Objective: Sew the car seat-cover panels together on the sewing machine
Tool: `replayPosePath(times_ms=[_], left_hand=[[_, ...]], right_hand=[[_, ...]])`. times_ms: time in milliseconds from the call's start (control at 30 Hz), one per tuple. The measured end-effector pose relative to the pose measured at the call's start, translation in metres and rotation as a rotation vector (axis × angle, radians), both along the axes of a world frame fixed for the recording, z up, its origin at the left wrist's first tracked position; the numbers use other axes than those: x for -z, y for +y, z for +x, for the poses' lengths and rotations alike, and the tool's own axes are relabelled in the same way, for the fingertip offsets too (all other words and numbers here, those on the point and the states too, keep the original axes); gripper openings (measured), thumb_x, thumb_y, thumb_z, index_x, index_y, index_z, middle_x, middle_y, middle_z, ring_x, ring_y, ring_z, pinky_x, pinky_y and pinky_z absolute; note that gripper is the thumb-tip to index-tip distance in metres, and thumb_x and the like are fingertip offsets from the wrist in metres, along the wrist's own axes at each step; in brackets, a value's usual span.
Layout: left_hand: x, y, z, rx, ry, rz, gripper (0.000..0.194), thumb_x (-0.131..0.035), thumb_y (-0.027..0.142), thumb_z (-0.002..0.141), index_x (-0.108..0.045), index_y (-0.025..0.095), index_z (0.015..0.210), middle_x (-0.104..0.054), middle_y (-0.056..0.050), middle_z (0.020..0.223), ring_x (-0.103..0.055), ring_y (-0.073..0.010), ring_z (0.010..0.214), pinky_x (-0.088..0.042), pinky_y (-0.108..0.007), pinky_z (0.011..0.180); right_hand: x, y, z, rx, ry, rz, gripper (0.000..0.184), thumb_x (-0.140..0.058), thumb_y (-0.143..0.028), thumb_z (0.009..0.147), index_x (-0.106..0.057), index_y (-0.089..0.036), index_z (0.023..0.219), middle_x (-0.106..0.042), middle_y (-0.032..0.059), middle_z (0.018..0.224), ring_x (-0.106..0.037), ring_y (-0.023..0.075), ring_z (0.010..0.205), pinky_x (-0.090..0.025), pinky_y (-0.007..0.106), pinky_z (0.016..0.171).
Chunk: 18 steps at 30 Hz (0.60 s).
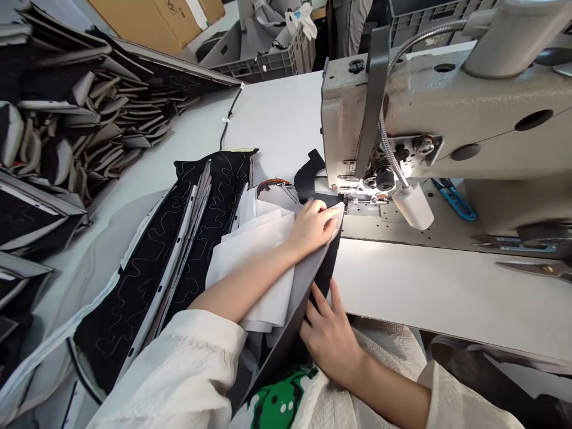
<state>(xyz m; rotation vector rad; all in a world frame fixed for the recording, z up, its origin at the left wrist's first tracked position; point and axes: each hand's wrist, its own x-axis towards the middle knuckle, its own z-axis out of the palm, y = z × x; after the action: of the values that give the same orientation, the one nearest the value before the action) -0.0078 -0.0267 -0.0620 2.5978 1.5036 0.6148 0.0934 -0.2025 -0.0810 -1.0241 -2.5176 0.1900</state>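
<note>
My left hand (315, 227) is closed on the edge of a layered fabric panel (308, 271), grey on top with a black layer beneath. Its fingers are curled close beside the needle area of an industrial sewing machine (361, 196). Lower down, my right hand (333, 336) rests with fingers spread against the panel's black layer (329, 256), the fingertips touching the grey layer's edge. White cloth (254, 256) lies bunched under my left forearm. Left of it are black quilted pieces (120, 316) with wavy stitching. A black strip (308, 176) curves up behind the presser foot.
Stacks of black and grey padded pieces (111, 119) crowd the left side. Blue-handled thread snips (453, 199) lie on the machine bed, and scissors (536, 268) are at the far right. Grey crates (295, 53) and a cardboard box (147, 24) stand behind the white table (286, 110).
</note>
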Motion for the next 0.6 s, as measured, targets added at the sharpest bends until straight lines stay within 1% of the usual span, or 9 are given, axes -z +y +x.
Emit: replayPosePath(times_ms=[167,367,467,600], left_hand=[[0.004,-0.001,0.005,-0.03,0.039,0.064,0.03,-0.045,0.024,0.088,-0.066,0.022,0.109,-0.052,-0.005,0.088,-0.047,-0.0172,0.085,-0.041,-0.029,0.081],[0.001,-0.003,0.013,-0.077,0.106,0.061,0.032,-0.047,0.022,0.084,-0.068,0.021,0.109,-0.053,-0.007,0.087,-0.046,-0.0185,0.083,-0.041,-0.03,0.08],[0.0,-0.002,0.016,-0.086,0.093,0.067,0.03,-0.048,0.021,0.083,-0.069,0.021,0.104,-0.054,-0.007,0.086,-0.046,-0.0187,0.083,-0.041,-0.03,0.08],[0.007,0.004,0.019,-0.097,0.014,0.087,0.024,-0.05,0.017,0.082,-0.072,0.021,0.092,-0.054,-0.006,0.084,-0.047,-0.0176,0.083,-0.042,-0.028,0.081]], right_hand=[[0.001,0.001,0.005,-0.007,0.008,0.009,0.021,-0.061,-0.022,0.08,-0.066,-0.017,0.1,-0.06,0.0116,0.113,-0.038,0.0371,0.125,-0.012,0.063,0.108],[0.004,0.002,0.009,-0.015,0.014,0.016,0.015,-0.065,-0.022,0.077,-0.069,-0.017,0.09,-0.063,0.0107,0.101,-0.042,0.0373,0.12,-0.014,0.062,0.108],[0.006,0.002,0.009,-0.025,0.015,0.013,0.013,-0.065,-0.022,0.077,-0.069,-0.018,0.088,-0.063,0.0109,0.099,-0.041,0.0369,0.12,-0.012,0.064,0.108],[0.009,0.003,0.01,-0.048,0.025,0.028,0.013,-0.066,-0.023,0.076,-0.07,-0.019,0.087,-0.063,0.0106,0.094,-0.043,0.0361,0.117,-0.01,0.066,0.107]])
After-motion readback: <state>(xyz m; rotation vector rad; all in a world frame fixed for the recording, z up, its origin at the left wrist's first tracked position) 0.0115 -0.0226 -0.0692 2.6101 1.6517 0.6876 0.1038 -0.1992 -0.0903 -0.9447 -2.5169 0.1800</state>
